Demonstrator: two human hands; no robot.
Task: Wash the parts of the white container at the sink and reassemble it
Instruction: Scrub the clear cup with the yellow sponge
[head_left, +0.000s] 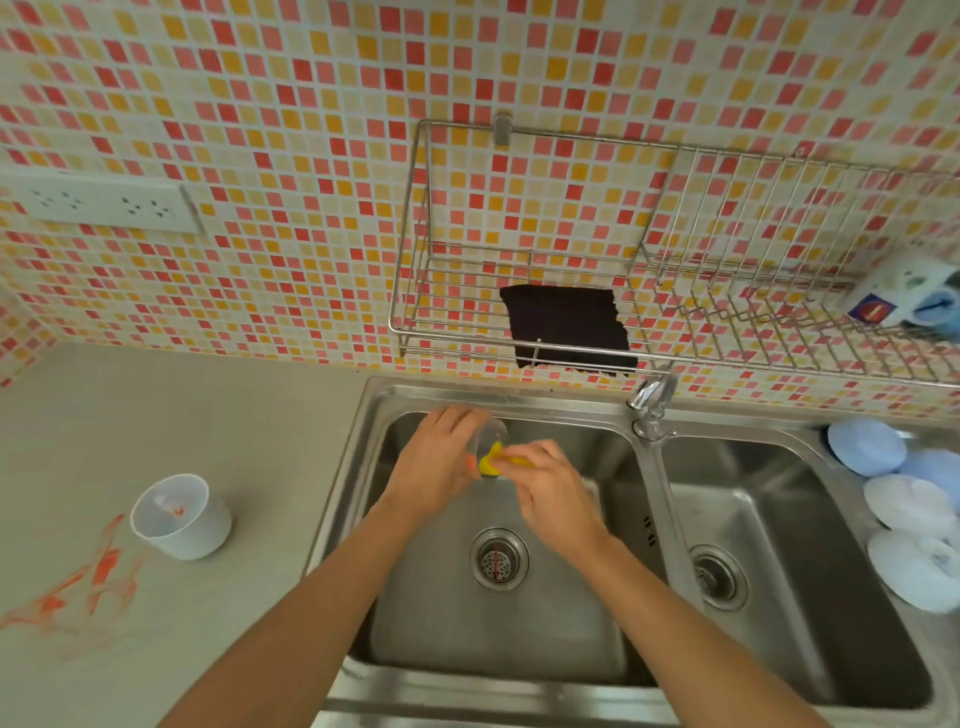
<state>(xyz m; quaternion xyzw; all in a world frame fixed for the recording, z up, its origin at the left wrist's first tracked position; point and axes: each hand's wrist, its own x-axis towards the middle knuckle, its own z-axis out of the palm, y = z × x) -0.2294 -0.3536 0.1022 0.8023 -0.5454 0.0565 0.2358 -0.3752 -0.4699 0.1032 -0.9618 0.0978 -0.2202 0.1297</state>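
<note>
Clear container part (491, 434): transparent, rounded piece, being held over the far end of the left sink basin (498, 639); its rim is facing up and to the right, toward the faucet (652, 400); long axis cannot be told, most of it lying hidden behind the fingers.
Left hand (441, 462): fingers curling round the clear part, gripping it from the left.
Right hand (553, 483): fingers curling round a yellow sponge (493, 462), pressing it against the clear part's near edge.
White container (179, 517): cup-shaped body standing on the grey counter (208, 426), well left of the sink, mouth opening upward, orange residue showing inside.
Orange smears (98, 577): lying on the counter just beside the cup.
Wire rack (675, 312): hanging on the tiled wall above the sink, a black cloth (569, 325) lying in it.
</note>
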